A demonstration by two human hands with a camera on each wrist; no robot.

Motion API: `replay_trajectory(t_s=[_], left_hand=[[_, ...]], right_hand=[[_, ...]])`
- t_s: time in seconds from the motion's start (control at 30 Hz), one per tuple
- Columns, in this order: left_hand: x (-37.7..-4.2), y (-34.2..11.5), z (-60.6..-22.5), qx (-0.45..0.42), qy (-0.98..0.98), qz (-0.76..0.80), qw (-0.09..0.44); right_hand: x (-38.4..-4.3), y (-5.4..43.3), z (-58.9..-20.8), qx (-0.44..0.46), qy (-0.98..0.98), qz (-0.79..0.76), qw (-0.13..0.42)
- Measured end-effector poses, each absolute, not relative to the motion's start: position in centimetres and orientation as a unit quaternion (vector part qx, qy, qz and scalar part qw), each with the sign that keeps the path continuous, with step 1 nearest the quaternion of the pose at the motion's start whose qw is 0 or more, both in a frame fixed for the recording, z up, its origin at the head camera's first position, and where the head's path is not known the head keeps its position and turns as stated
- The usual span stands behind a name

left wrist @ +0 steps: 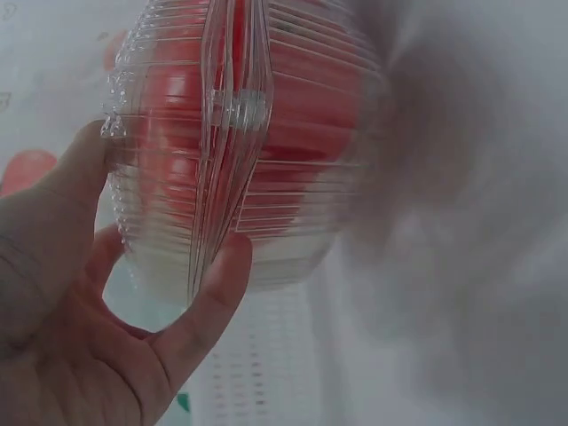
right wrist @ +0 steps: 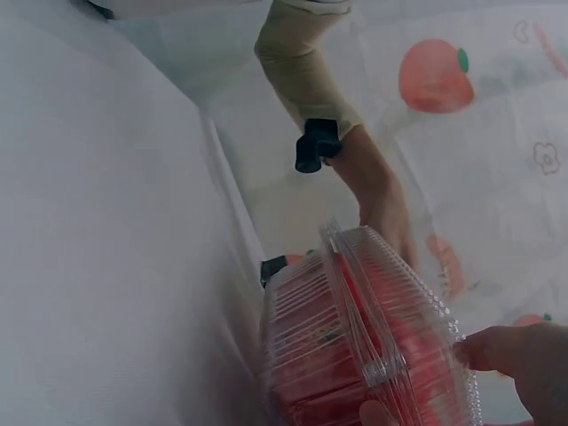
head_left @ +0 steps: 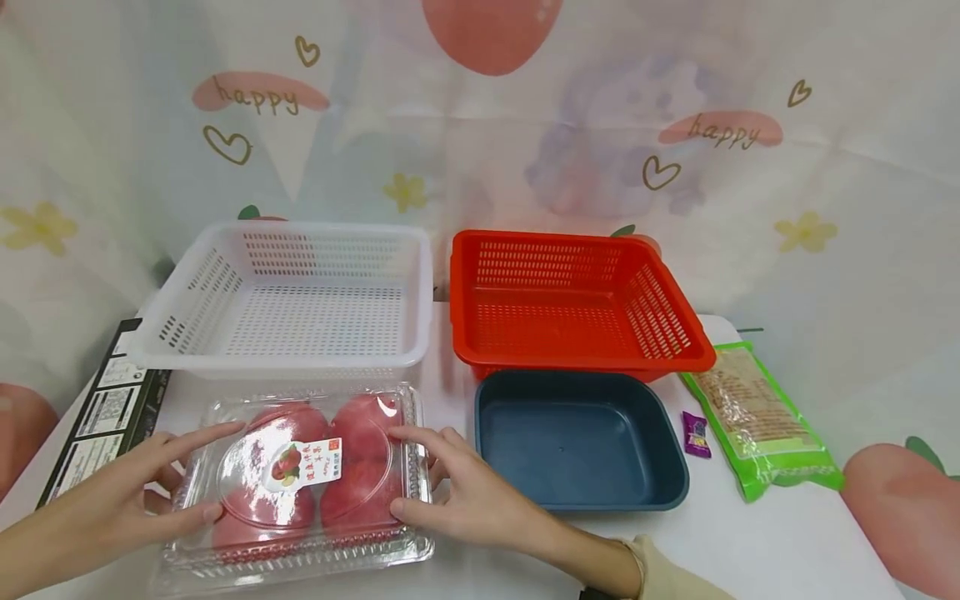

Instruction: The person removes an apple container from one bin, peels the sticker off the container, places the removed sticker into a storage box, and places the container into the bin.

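Observation:
A clear plastic clamshell box (head_left: 300,521) of red apples (head_left: 356,492) lies at the front left of the white table, lid closed. On the lid is a white label (head_left: 322,461) with a picture of an apple. My left hand (head_left: 127,496) grips the box's left side, thumb and fingers spread along it. In the left wrist view, a finger (left wrist: 226,271) presses beside the ribbed seam. From the right, my right hand (head_left: 483,504) holds the opposite side, with thumb and index finger over the lid's edge; its other fingers are partly hidden.
Behind the box stands a white basket (head_left: 292,362), with a red basket (head_left: 585,364) to its right. A dark blue tub (head_left: 581,504) sits in front of the red one. Further right lie a purple packet (head_left: 696,435) and a green-edged bag (head_left: 765,408). A black-and-white box (head_left: 108,400) lies far left.

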State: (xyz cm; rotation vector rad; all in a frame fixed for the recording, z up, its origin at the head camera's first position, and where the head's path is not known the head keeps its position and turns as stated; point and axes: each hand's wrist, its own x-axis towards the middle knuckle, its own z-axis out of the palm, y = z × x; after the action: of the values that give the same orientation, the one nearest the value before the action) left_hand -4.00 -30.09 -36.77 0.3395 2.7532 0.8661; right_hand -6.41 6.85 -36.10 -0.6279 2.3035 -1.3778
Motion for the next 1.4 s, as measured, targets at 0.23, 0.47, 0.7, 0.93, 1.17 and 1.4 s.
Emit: replay_trajectory(t_s=[0.23,0.47,0.7,0.93,1.17,1.4], left_hand=[[-4.6,-29.9,-38.4,0.160,0.925,0.333,0.085],[-5.0,-29.9,-38.6,0.162,0.922,0.332,0.117],[-5.4,-30.3,-37.6,0.177,0.934,0.295,0.099],[-6.6,-29.2,-38.2,0.200,0.903,0.375,-0.063],[-8.6,-29.0,-40.2,0.197,0.845,0.495,-0.052],[-10.2,-28.8,-41.3,0.222,0.769,0.598,-0.046]], right_hand=[[-6.9,6.8,-37.3,-0.234,0.836,-0.461,0.183],[-7.2,6.9,-37.5,-0.235,0.852,-0.430,0.183],[-7.4,7.0,-37.0,-0.244,0.859,-0.397,0.212],[-7.5,7.1,-36.3,-0.291,0.907,-0.256,0.162],[-7.6,6.5,-35.1,-0.334,0.928,-0.156,0.060],[-8.3,4.8,-33.6,-0.395,0.903,-0.170,-0.011]])
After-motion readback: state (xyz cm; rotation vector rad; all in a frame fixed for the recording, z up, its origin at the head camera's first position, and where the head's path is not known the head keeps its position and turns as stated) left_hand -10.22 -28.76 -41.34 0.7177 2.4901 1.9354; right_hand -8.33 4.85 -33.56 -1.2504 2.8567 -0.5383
